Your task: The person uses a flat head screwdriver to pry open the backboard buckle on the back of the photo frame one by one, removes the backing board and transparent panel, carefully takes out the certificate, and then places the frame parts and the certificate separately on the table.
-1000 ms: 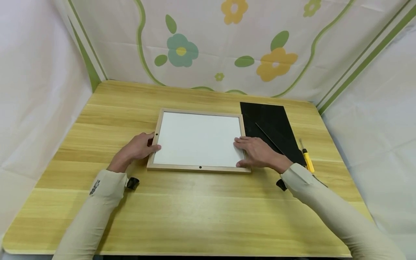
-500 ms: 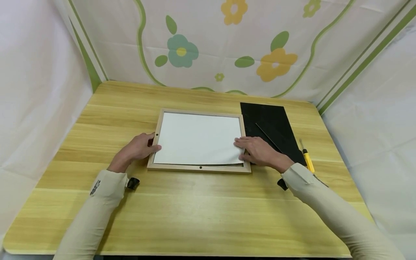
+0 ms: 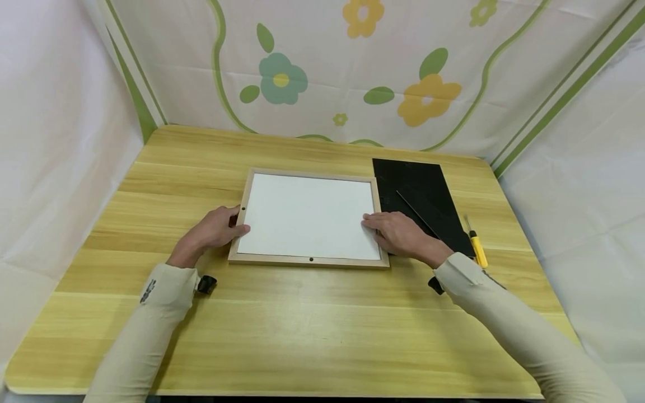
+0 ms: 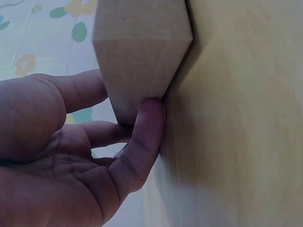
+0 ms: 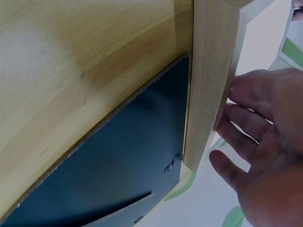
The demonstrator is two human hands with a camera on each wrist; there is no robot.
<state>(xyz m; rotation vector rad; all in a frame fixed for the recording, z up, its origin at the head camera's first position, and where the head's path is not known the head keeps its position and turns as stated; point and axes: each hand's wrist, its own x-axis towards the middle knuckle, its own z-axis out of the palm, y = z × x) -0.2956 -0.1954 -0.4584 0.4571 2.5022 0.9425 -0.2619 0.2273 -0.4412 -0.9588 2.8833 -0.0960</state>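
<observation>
A light wooden picture frame [image 3: 272, 259] lies on the table with a white sheet [image 3: 307, 215] flat inside its rim. My left hand [image 3: 214, 226] grips the frame's left side, thumb over the top; the left wrist view shows a finger [image 4: 150, 127] curled against the outer side, low by the tabletop. Over the right side of the frame lies my right hand [image 3: 400, 232], its fingertips on the sheet near the right edge. In the right wrist view those fingers [image 5: 246, 127] are loosely extended across the wooden edge, and the thumb touches near the inner rim.
A black backing board [image 3: 418, 179] with a stand leg lies right of the frame, partly behind the right hand. Beside it is a yellow-handled screwdriver [image 3: 478, 252]. A flowered cloth [image 3: 322, 67] hangs behind the wooden table [image 3: 302, 336].
The sheet's near right edge bowed up above the rim half a second ago and now lies flat again. My right thumb has drawn back from the near corner. The left hand stays put.
</observation>
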